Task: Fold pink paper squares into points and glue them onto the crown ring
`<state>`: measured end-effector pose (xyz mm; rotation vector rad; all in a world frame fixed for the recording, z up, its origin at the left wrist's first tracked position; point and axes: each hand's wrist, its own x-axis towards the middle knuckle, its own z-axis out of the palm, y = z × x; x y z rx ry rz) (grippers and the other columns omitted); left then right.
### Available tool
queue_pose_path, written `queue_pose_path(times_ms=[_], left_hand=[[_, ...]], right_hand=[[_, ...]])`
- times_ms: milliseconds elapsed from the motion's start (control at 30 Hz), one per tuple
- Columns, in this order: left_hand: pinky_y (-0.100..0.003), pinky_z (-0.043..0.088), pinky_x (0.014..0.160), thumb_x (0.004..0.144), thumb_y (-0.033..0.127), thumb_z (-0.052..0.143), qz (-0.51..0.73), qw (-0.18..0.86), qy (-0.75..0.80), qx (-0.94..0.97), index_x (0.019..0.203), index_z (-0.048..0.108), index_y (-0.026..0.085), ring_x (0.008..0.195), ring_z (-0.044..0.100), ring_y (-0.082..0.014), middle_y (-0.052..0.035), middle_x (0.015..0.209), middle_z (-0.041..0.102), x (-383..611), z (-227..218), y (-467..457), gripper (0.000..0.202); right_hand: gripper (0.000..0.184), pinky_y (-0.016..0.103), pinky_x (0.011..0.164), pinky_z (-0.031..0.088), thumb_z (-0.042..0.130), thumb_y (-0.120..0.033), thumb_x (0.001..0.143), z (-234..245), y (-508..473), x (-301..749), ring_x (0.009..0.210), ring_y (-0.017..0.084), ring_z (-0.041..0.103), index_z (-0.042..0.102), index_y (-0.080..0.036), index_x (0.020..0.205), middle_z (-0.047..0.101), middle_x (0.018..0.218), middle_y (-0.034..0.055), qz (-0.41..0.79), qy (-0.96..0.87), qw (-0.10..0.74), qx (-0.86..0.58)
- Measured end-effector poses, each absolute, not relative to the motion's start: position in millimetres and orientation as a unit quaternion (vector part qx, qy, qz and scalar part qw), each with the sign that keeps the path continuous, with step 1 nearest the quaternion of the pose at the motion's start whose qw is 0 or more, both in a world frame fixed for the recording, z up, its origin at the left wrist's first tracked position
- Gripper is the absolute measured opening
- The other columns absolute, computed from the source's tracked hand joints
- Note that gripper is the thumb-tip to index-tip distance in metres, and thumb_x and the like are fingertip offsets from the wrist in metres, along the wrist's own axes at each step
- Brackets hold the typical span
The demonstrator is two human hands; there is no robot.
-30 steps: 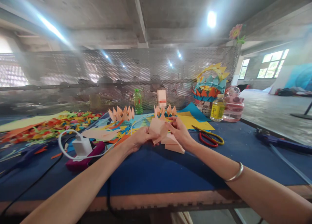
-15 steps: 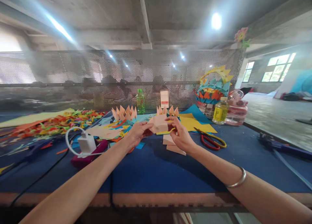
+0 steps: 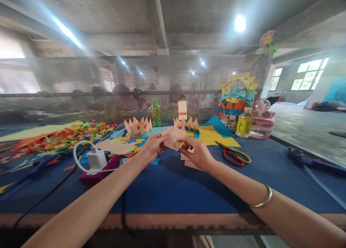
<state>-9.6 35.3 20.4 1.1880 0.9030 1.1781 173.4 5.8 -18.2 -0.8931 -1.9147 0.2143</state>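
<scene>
A small peach sheet of paper (image 3: 174, 137) is held up over the table between my two hands. My left hand (image 3: 153, 148) pinches its left side between thumb and fingers. At the lower right corner, my right hand (image 3: 198, 152) has thumb and fingertips closed on the paper. Under my right hand lie more peach paper pieces (image 3: 192, 164), partly covered. Just behind stand two rings of folded peach paper points, one on the left (image 3: 137, 125) and one with a blue band (image 3: 193, 127).
Red-and-yellow-handled scissors (image 3: 235, 156) lie to the right. Behind them are a yellow-labelled bottle (image 3: 244, 124), a pink jug (image 3: 262, 122) and a paper basket (image 3: 235, 100). A charger (image 3: 96, 159) on a purple power strip (image 3: 100, 174) sits left, near piled paper scraps (image 3: 89, 134). Glue guns (image 3: 316, 163) lie at both sides.
The peach paper has turned, its right side now lower. My right hand has moved down from the upper right edge to the lower right corner. My left hand stays nearly in place.
</scene>
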Motion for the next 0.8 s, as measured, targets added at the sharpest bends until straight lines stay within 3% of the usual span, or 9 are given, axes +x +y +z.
queue_pose_path(times_ms=[67, 167, 300, 467, 633, 800], left_hand=[[-0.021, 0.054, 0.058, 0.076, 0.014, 0.07, 0.509, 0.592, 0.384, 0.494, 0.084, 0.069, 0.013, 0.059, 0.067, -0.0119, -0.0029, 0.072, 0.073, -9, 20, 36, 0.009], [-0.023, 0.056, 0.061, 0.078, 0.014, 0.069, 0.508, 0.606, 0.377, 0.482, 0.088, 0.07, 0.011, 0.063, 0.068, -0.0138, -0.006, 0.077, 0.074, -7, 18, 35, 0.011], [-0.024, 0.057, 0.064, 0.072, 0.014, 0.074, 0.498, 0.62, 0.364, 0.485, 0.082, 0.072, 0.01, 0.065, 0.069, -0.0152, -0.0067, 0.075, 0.075, -3, 18, 28, 0.011], [-0.026, 0.057, 0.072, 0.053, 0.015, 0.087, 0.476, 0.63, 0.345, 0.507, 0.084, 0.074, 0.008, 0.071, 0.071, -0.0186, -0.0098, 0.083, 0.076, -2, 16, 22, 0.034], [-0.023, 0.057, 0.07, 0.056, 0.019, 0.086, 0.486, 0.618, 0.349, 0.509, 0.084, 0.075, 0.011, 0.072, 0.071, -0.0175, -0.0085, 0.084, 0.076, -3, 13, 24, 0.031], [-0.024, 0.058, 0.073, 0.059, 0.017, 0.085, 0.465, 0.625, 0.35, 0.52, 0.09, 0.075, 0.01, 0.079, 0.072, -0.0195, -0.0115, 0.093, 0.076, -1, 14, 22, 0.034]], right_hand=[[0.012, 0.027, 0.067, 0.045, 0.061, -0.026, 0.086, -16, 5, 173, 0.067, 0.015, 0.061, 0.07, -0.023, 0.093, 0.07, 0.072, -0.0004, 0.088, -0.779, 0.494, -0.375], [0.01, 0.025, 0.063, 0.043, 0.061, -0.025, 0.086, -14, 4, 173, 0.065, 0.014, 0.061, 0.07, -0.021, 0.082, 0.069, 0.069, -0.0005, 0.089, -0.774, 0.5, -0.378], [0.011, 0.025, 0.061, 0.042, 0.06, -0.024, 0.087, -14, 4, 172, 0.064, 0.013, 0.059, 0.07, -0.02, 0.082, 0.067, 0.068, -0.0006, 0.087, -0.771, 0.506, -0.377], [0.009, 0.026, 0.064, 0.041, 0.063, -0.026, 0.086, -15, 5, 172, 0.07, 0.015, 0.056, 0.068, -0.019, 0.082, 0.063, 0.069, 0.0009, 0.068, -0.767, 0.517, -0.373], [0.011, 0.027, 0.065, 0.043, 0.065, -0.029, 0.084, -16, 7, 173, 0.073, 0.016, 0.053, 0.069, -0.02, 0.091, 0.059, 0.075, 0.0016, 0.062, -0.766, 0.526, -0.365], [0.015, 0.026, 0.062, 0.043, 0.061, -0.034, 0.088, -16, 8, 174, 0.071, 0.015, 0.055, 0.068, -0.021, 0.086, 0.057, 0.074, 0.0013, 0.074, -0.756, 0.533, -0.374]])
